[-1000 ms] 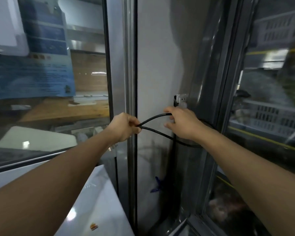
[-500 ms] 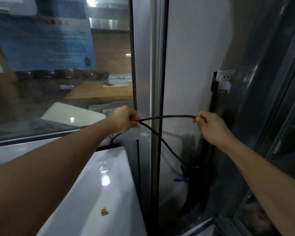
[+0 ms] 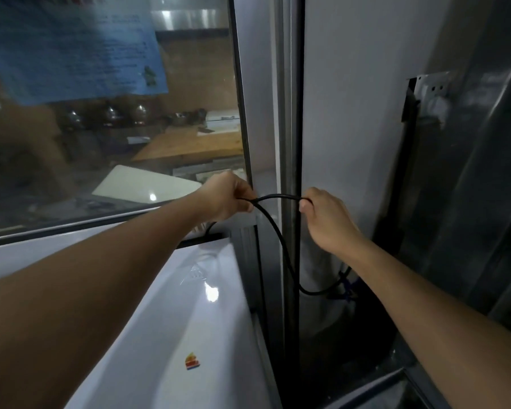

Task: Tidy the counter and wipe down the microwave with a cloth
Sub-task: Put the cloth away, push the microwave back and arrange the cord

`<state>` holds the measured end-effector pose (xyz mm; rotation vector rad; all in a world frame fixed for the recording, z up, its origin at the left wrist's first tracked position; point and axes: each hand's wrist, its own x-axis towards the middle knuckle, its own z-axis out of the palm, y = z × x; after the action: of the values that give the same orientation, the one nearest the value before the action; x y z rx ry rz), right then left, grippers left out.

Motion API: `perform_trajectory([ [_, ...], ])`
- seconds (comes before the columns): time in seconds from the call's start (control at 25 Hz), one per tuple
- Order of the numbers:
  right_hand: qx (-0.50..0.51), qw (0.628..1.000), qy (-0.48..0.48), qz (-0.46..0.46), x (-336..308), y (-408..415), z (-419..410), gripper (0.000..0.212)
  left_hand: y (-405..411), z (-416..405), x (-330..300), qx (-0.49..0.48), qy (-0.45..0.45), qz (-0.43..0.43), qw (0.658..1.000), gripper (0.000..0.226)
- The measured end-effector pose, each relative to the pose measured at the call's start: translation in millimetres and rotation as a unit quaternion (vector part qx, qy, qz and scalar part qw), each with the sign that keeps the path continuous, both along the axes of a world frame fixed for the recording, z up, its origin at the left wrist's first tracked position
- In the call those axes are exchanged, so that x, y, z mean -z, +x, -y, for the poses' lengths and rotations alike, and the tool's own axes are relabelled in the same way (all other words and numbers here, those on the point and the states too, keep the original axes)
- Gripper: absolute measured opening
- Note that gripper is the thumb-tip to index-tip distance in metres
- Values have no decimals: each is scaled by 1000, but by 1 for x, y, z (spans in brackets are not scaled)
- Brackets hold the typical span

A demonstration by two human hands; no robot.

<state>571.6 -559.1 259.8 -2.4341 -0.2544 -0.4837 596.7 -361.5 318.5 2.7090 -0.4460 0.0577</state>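
Observation:
A thin black power cable [image 3: 279, 240] runs in a loop between my two hands in front of a metal window frame. My left hand [image 3: 226, 197] grips one end of the loop with curled fingers. My right hand [image 3: 326, 216] pinches the cable about a hand's width to the right. From my left hand the cable drops in a curve, bends at the bottom and rises behind my right forearm. Below my left arm lies the glossy white top of the microwave [image 3: 171, 329], with a small orange sticker on it.
A wall socket plate [image 3: 432, 94] sits high on the grey wall at the right, beside a dark metal panel [image 3: 469, 202]. A glass window [image 3: 109, 128] with a blue notice fills the left. A narrow dark gap runs between the microwave and the wall.
The view has shifted left and down. My right hand came away from the socket, lowered with the cable, and now sits closer to my left hand, so the loop is shorter.

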Motion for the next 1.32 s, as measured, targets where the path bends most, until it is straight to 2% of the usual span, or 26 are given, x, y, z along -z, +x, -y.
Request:
perform_trajectory([
  [0.12,-2,1000,1,-18,14,5,7,18,2,-7,13,-24,-22,-19,999,18],
  [0.16,1,999,-25,-21,19,5,4,16,4,-7,15,-31,-36,-15,999,18],
  [0.2,15,997,-75,-11,25,5,-1,23,5,-6,17,-35,-44,-11,998,17],
  [0.28,52,977,-199,48,34,7,-15,50,6,-6,17,-38,-44,-5,998,15],
  [0.36,87,964,-236,85,37,10,-29,63,8,-8,17,-38,-37,-2,999,13],
  [0.48,97,981,-165,21,42,16,-47,66,7,-9,20,-30,-18,7,999,11],
  [0.72,34,997,-41,-55,55,28,-51,33,1,-14,28,-3,-6,36,999,13],
  [0.84,19,996,-5,-88,58,31,-43,27,-2,-22,29,-23,-9,50,998,16],
  [1.08,48,996,-2,-75,65,35,-49,25,-15,-48,35,-49,81,86,992,18],
  [1.2,66,992,46,-92,69,40,-58,39,-22,-55,39,-71,161,112,978,17],
  [1.32,76,988,105,-89,69,42,-66,42,-28,-59,38,-92,185,110,972,19],
])
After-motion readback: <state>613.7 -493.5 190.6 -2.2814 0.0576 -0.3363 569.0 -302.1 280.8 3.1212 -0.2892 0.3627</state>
